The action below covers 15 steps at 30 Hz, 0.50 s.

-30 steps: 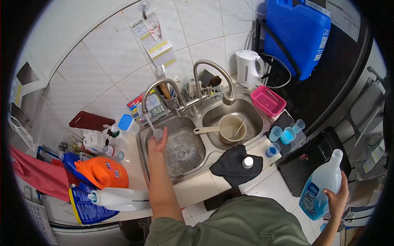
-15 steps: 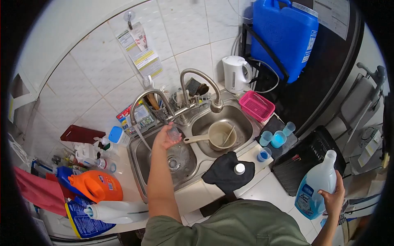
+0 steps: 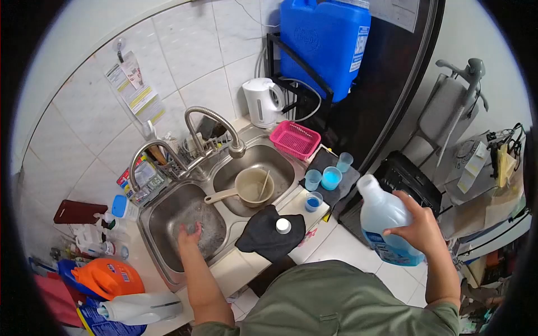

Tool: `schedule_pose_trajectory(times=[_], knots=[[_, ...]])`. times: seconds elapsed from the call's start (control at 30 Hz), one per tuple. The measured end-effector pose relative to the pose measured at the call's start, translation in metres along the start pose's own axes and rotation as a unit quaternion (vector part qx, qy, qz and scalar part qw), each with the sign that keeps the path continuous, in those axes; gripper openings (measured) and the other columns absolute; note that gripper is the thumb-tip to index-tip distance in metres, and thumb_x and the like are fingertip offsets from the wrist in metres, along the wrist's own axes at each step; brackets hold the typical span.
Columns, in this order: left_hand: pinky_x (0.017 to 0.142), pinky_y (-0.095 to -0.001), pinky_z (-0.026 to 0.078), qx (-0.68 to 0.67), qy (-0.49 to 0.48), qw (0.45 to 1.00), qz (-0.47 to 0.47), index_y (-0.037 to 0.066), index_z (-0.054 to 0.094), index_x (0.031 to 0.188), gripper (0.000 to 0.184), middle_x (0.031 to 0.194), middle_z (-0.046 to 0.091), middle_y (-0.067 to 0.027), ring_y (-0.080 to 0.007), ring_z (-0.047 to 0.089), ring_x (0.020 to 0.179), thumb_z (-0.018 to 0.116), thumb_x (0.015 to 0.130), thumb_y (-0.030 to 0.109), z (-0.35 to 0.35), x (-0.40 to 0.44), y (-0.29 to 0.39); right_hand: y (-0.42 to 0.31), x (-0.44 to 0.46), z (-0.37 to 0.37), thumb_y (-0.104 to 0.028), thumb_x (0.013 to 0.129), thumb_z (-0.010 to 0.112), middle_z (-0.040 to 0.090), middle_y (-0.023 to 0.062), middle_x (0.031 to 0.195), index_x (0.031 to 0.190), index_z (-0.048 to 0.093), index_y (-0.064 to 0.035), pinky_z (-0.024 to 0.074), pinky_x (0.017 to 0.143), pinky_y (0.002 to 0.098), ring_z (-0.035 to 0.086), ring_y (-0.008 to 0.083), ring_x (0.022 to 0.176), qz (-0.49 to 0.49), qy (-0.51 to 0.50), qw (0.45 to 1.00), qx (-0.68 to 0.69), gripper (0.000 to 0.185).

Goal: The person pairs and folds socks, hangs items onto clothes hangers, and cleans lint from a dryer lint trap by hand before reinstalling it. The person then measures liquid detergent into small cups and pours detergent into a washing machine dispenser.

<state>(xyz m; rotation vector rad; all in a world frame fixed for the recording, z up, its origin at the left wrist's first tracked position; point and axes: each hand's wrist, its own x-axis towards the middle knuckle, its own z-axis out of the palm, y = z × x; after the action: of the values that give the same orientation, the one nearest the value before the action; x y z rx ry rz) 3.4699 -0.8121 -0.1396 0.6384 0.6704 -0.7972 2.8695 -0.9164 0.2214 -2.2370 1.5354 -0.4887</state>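
My right hand [image 3: 417, 227] grips a large clear bottle [image 3: 384, 218] of blue liquid, tilted, with its mouth uncapped. My left hand [image 3: 190, 234] is low in the left sink basin [image 3: 162, 215], fingers curled around a clear plastic cup that barely shows against the wet steel. In the right basin [image 3: 283, 162] sits a beige saucepan [image 3: 246, 182] with a thin stick in it. Several clear cups stand right of the sink; one cup [image 3: 332, 178] and a nearer cup [image 3: 313, 202] hold blue liquid. A white cap [image 3: 283, 226] lies on a black cloth [image 3: 260, 238].
A pink basket [image 3: 295, 140] and a white kettle [image 3: 262, 103] stand behind the sink. Two curved faucets [image 3: 216, 120] arch over the basins. An orange jug [image 3: 109, 278] and a white bottle [image 3: 140, 308] lie at left. A blue jerrycan [image 3: 322, 47] rests on a black rack.
My left hand has lowered into the left basin from beside the faucet. My right hand has raised the bottle toward the cups. The view has swung right; the faucet's stream no longer shows.
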Motion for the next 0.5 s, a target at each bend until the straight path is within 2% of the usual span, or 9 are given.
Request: schedule_pose_trajectory(times=[0.07, 0.13, 0.2, 0.23, 0.27, 0.37, 0.5], knots=[[0.087, -0.0453, 0.053, -0.007, 0.015, 1.0, -0.007, 0.002, 0.052, 0.119, 0.038, 0.124, 0.049, -0.0176, -0.03, 0.052, 0.106, 0.067, 0.092, 0.024, -0.015, -0.016, -0.013, -0.007, 0.009, -0.002, -0.02, 0.058, 0.091, 0.069, 0.0258, 0.095, 0.132, 0.053, -0.0086, 0.0542, 0.081, 0.0407, 0.07, 0.0378, 0.092, -0.045, -0.02, 0.999, 0.001, 0.084], [0.086, -0.042, 0.052, -0.015, -0.089, 0.996, 0.014, 0.003, 0.053, 0.115, 0.035, 0.12, 0.051, -0.0138, -0.0278, 0.052, 0.104, 0.065, 0.092, 0.027, 0.003, -0.07, -0.042, -0.017, 0.015, -0.002, -0.021, 0.058, 0.091, 0.068, 0.0259, 0.095, 0.131, 0.054, -0.0084, 0.0542, 0.081, 0.0405, 0.07, 0.0377, 0.092, -0.076, -0.035, 0.996, -0.012, 0.083], [0.087, -0.0392, 0.05, 0.022, -0.29, 0.956, -0.022, 0.004, 0.055, 0.112, 0.034, 0.12, 0.054, -0.0126, -0.0282, 0.053, 0.102, 0.065, 0.092, 0.03, -0.006, -0.077, -0.054, -0.032, 0.022, 0.0, -0.021, 0.058, 0.091, 0.068, 0.0261, 0.095, 0.13, 0.055, -0.0077, 0.0542, 0.08, 0.0407, 0.069, 0.0377, 0.093, -0.102, -0.066, 0.992, -0.016, 0.082], [0.088, -0.0368, 0.048, 0.015, -0.333, 0.943, -0.006, 0.004, 0.057, 0.113, 0.032, 0.12, 0.058, -0.0125, -0.0302, 0.054, 0.102, 0.064, 0.092, 0.028, 0.009, -0.117, -0.069, -0.04, 0.025, 0.001, -0.022, 0.058, 0.091, 0.068, 0.026, 0.095, 0.13, 0.056, -0.0076, 0.0542, 0.08, 0.0408, 0.069, 0.0376, 0.093, -0.122, -0.082, 0.989, -0.02, 0.082], [0.088, -0.038, 0.049, 0.007, -0.379, 0.922, -0.074, 0.004, 0.058, 0.116, 0.031, 0.119, 0.061, -0.0131, -0.0331, 0.055, 0.103, 0.062, 0.094, 0.025, 0.016, -0.142, -0.076, -0.048, 0.028, 0.0, -0.022, 0.058, 0.091, 0.068, 0.0259, 0.095, 0.129, 0.056, -0.0075, 0.0542, 0.08, 0.041, 0.069, 0.0374, 0.092, -0.141, -0.094, 0.985, -0.023, 0.081], [0.084, -0.035, 0.049, 0.0, -0.437, 0.894, -0.093, -0.001, 0.055, 0.123, 0.041, 0.113, 0.062, -0.019, -0.0361, 0.055, 0.106, 0.06, 0.095, 0.028, 0.024, -0.182, -0.103, -0.062, 0.037, 0.001, -0.024, 0.058, 0.091, 0.069, 0.0253, 0.095, 0.129, 0.056, -0.007, 0.0542, 0.08, 0.0414, 0.069, 0.0381, 0.091, -0.181, -0.12, 0.975, -0.042, 0.081], [0.084, -0.036, 0.052, -0.011, -0.496, 0.853, -0.163, 0.003, 0.057, 0.121, 0.037, 0.114, 0.061, -0.0193, -0.0366, 0.055, 0.11, 0.058, 0.097, 0.03, 0.021, -0.2, -0.127, -0.091, 0.049, 0.003, -0.027, 0.061, 0.09, 0.069, 0.0254, 0.094, 0.129, 0.056, -0.007, 0.0543, 0.08, 0.0422, 0.069, 0.0394, 0.09, -0.231, -0.164, 0.958, -0.039, 0.078]])
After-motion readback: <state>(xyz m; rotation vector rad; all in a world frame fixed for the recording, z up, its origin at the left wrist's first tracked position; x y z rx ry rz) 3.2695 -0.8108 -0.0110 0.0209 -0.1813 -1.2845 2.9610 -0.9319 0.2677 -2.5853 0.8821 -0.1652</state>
